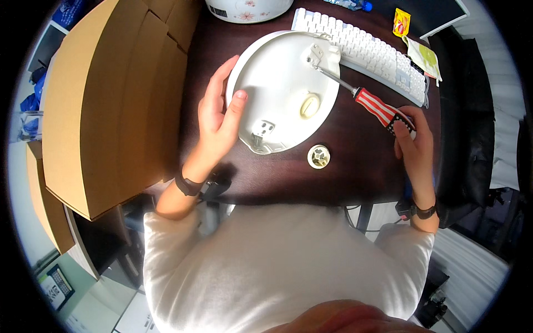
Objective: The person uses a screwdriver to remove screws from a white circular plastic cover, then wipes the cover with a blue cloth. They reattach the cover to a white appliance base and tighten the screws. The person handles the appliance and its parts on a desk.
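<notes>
A white oval lid [280, 83], hollow side up, lies tilted on the dark table. My left hand [218, 108] grips its left rim, thumb on the inner side and fingers around the outside. In my right hand [413, 139] is a screwdriver [380, 108] with a striped red-and-white handle and a black starred end. Its metal shaft reaches to a small bracket [315, 54] at the lid's upper right; whether the tip sits in a screw is too small to tell. A raised ring opening [310, 105] and a second bracket [264, 128] show inside the lid.
Below the lid lies a small round cream part [318, 157]. A white keyboard [363, 50] is behind the screwdriver, and a flower-patterned white pot [249, 10] stands at the back. A large cardboard box [119, 105] walls off the left. A yellow packet [401, 22] lies far right.
</notes>
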Available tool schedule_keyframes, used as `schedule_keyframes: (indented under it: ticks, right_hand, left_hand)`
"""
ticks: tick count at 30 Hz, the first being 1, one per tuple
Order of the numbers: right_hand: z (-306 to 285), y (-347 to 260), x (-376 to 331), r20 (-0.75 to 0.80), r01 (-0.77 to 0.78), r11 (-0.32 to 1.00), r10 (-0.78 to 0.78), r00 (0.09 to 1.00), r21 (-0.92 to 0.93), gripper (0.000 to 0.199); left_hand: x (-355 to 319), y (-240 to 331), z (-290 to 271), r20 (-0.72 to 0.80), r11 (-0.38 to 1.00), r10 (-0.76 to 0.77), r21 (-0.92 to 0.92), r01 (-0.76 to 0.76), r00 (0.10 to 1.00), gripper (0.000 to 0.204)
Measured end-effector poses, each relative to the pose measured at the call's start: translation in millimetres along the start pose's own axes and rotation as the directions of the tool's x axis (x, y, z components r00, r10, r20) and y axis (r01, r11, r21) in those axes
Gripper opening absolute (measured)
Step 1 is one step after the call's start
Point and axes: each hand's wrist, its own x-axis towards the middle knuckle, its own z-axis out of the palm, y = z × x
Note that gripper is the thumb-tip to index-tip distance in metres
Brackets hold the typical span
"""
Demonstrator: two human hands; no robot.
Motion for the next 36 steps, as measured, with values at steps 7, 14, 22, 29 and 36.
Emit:
schedule_keyframes:
  ticks: [7, 14, 22, 29, 36]
  right_hand:
    - [5.1, 0.6, -3.5, -0.035, 0.127, 0.975, -0.136, 0.990, -0.185, 0.024]
    - [4.7, 10.0, -3.3, -0.058, 0.053, 0.995, -0.059, 0.997, -0.088, 0.037]
    - [5.7, 15.6, 2.2, 0.235, -0.276, 0.916, 0.211, 0.949, 0.292, 0.021]
    - [19.1, 39.4, 1.4, 0.167, -0.127, 0.932, 0.074, 0.983, 0.340, 0.023]
    - [9.8, 14.9, -0.4, -0.095, 0.434, 0.859, -0.473, 0.876, -0.271, 0.025]
  left_hand:
    - [-1.4, 3.3, 0.1, 0.020, 0.999, 0.010, 0.032, -0.010, 1.000, 0.050]
    - [-1.7, 4.7, 1.6, -0.026, 0.995, 0.084, 0.063, -0.082, 0.996, 0.051]
    - [-5.7, 3.4, -5.1, -0.013, 0.975, 0.135, 0.180, -0.130, 0.991, 0.052]
    - [-6.8, 5.1, -8.2, 0.015, 0.953, 0.169, 0.254, -0.167, 0.985, 0.056]
    - [-8.5, 3.2, -8.8, 0.028, 0.938, 0.202, 0.282, -0.202, 0.979, 0.060]
